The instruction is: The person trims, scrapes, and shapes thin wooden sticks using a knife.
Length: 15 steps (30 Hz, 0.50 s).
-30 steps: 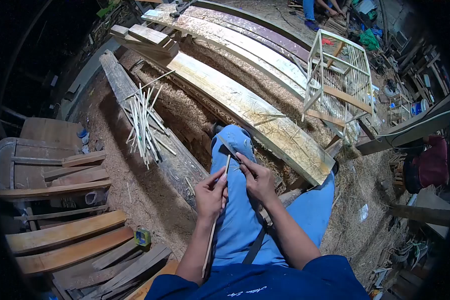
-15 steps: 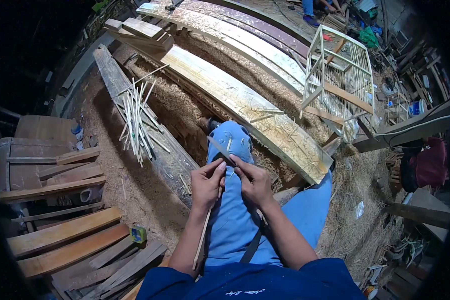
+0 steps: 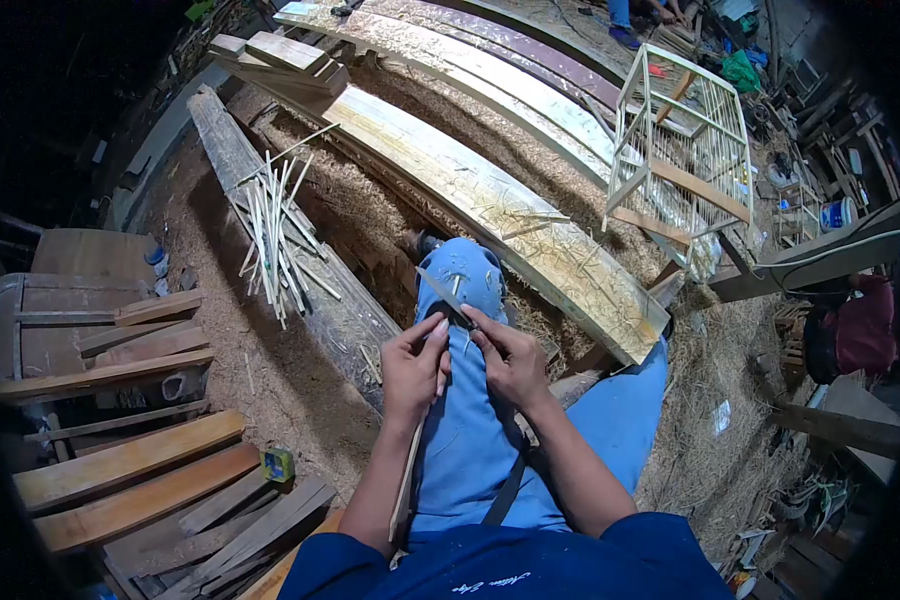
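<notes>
Both of my hands meet over my knee in blue jeans. My left hand [image 3: 416, 372] pinches a thin wooden stick [image 3: 406, 480], whose long end runs back along my left forearm toward my shirt. My right hand [image 3: 510, 362] grips a knife [image 3: 438, 288]; its grey blade points up and left across the stick, close to my left fingertips. The right fingers cover most of the knife's grip. A bundle of similar pale sticks [image 3: 270, 235] lies to the left on a weathered plank [image 3: 345, 315].
A thick pale board [image 3: 450, 180] covered with shavings runs diagonally ahead. On the right stands a slatted wooden cage [image 3: 682, 150]. Cut planks [image 3: 130, 460] and a yellow tape measure [image 3: 277, 464] lie at lower left. Another person's leg [image 3: 620, 15] shows at the top.
The stick's rear end has slid slightly farther back toward my shirt. The knife blade has tilted a little, and both hands stay close together over the knee.
</notes>
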{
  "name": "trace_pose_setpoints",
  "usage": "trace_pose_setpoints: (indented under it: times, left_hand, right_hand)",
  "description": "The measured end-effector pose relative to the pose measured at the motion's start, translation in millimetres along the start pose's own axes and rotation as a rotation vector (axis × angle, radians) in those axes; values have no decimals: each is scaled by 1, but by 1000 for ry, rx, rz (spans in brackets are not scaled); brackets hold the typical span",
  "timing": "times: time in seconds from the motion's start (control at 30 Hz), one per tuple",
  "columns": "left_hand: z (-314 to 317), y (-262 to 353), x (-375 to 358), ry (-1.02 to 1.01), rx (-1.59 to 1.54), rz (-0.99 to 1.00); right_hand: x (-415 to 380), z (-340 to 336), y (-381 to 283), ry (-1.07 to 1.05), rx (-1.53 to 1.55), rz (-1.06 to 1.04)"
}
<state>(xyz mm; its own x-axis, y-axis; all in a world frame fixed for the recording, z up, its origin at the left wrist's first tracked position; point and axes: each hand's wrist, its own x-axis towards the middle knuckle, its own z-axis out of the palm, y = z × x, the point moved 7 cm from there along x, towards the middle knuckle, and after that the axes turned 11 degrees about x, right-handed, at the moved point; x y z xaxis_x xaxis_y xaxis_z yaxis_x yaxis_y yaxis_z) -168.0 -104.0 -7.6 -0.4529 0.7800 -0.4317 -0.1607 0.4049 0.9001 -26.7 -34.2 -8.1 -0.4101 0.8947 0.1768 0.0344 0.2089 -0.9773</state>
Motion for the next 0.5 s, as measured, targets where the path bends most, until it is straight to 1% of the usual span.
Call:
trace_pose_setpoints:
  times: [0.03,0.07,0.23,0.27,0.33,0.43,0.5]
  left_hand:
    - [0,2,4,11,13,15]
    - [2,5,9,-30,36,45]
    - [3,2,17,-56,23,43]
    - [2,0,16,-47,15,42]
    - [3,-1,13,-39,4,39]
    - [2,-4,9,8,-40,23]
    - [-1,-5,7,44,-40,49]
  right_hand:
    - [-1,2,-1,-47,-24,26]
    - [-1,2,0,-45,-25,29]
    - [1,1,8,-64,-35,56]
    - [1,3,9,-68,-36,60]
    - [0,3,5,-23,-57,-4]
    - [0,4,1,-5,-104,0]
    - [-1,6,0,-6,-140,-9]
